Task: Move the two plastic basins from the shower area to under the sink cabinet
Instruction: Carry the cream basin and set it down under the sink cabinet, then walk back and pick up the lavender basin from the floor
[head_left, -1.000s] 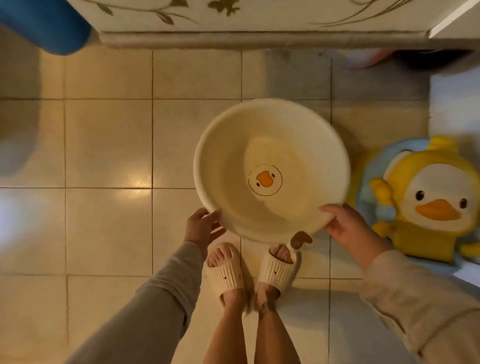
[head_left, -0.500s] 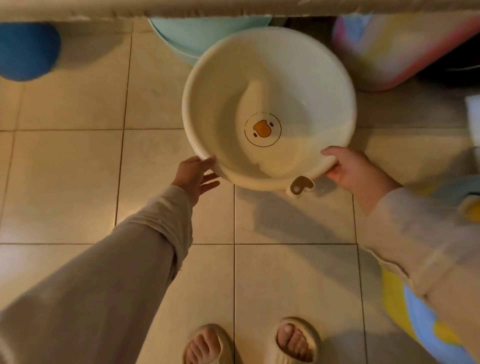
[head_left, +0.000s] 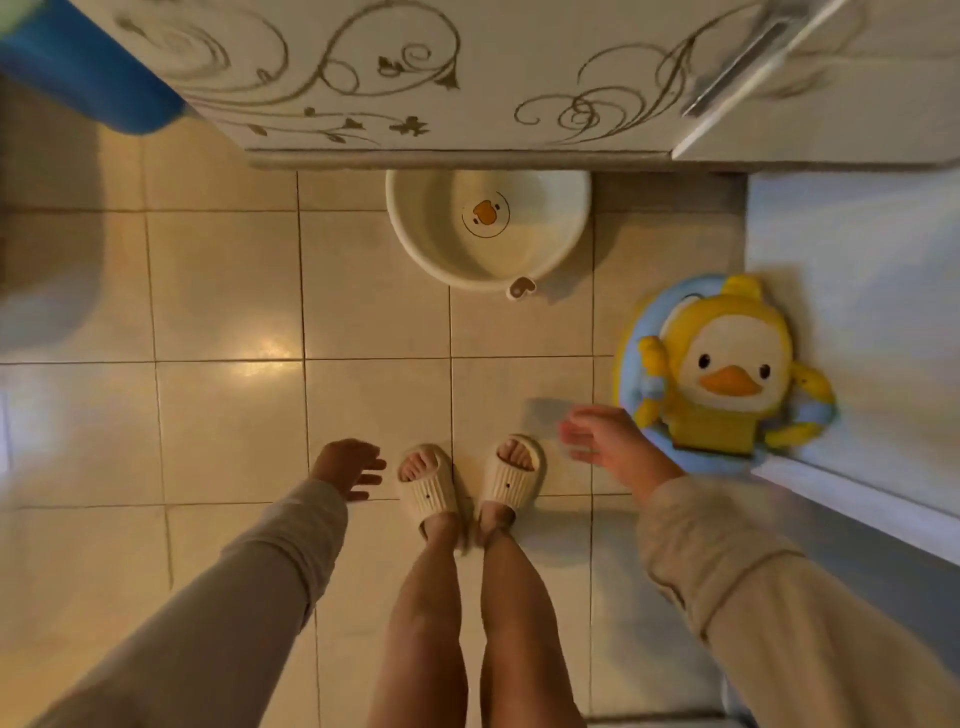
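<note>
— Both hands have let go since half a second back: then they held the basin (head_left: 488, 231) by its near rim, now it sits on the floor and the arms have come back toward the body.

— What are the hands doing?

— Left hand (head_left: 347, 466) is spread, fingers loose, holding nothing, well short of the basin. Right hand (head_left: 605, 441) is spread too, empty, also well short of it, on the duck toy's (head_left: 727, 371) side.

— And the basin?

— Upright on the tiles, its far rim tucked under the cabinet's (head_left: 467, 156) lower edge, the near half and its small tab sticking out into the walkway. The slippers (head_left: 470, 480) are well back from it.

— Is that far enough in?

— My guess is not quite. With half of it out, a foot turning away could clip the rim and send it skidding or tipping.

— Anything else?

— Only one basin shows beneath the cabinet from here. A second may sit deeper under it, hidden by the door panel — I cannot tell. If this one was set on another's rim and not nested squarely, a nudge further in could jam or rock it. The tiles look glossy, so a hard shove may overshoot.
</note>
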